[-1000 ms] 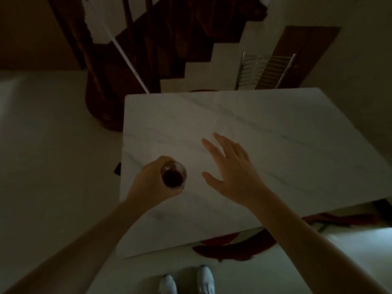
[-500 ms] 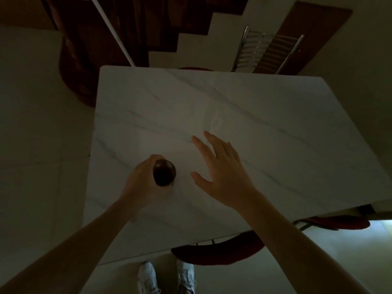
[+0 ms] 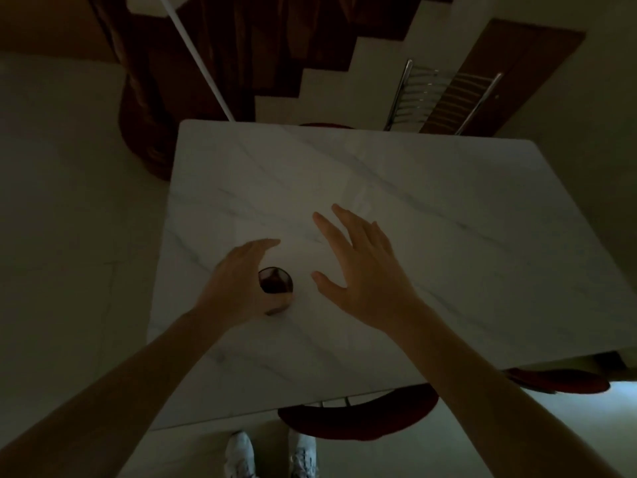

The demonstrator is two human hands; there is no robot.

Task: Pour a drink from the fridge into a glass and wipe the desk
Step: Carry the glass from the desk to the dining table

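Observation:
A small glass [image 3: 275,285] holding a dark drink stands upright on the white marble table [image 3: 413,208], near its left front part. My left hand [image 3: 238,284] is beside the glass on its left. Its fingers are stretched out past the glass, and its thumb lies just below the glass, close to it or touching it. My right hand [image 3: 362,270] hovers over the table just right of the glass, palm down, fingers spread, holding nothing. The room is dim.
A dark red chair seat [image 3: 358,415] is tucked under the near table edge, with another [image 3: 558,381] at the right. A metal chair back [image 3: 441,94] stands behind the far edge. A wooden staircase [image 3: 262,46] rises beyond. My white shoes [image 3: 272,453] are on the floor.
My left hand lowered the glass onto the table and uncurled its fingers from it. My right hand stayed spread beside the glass.

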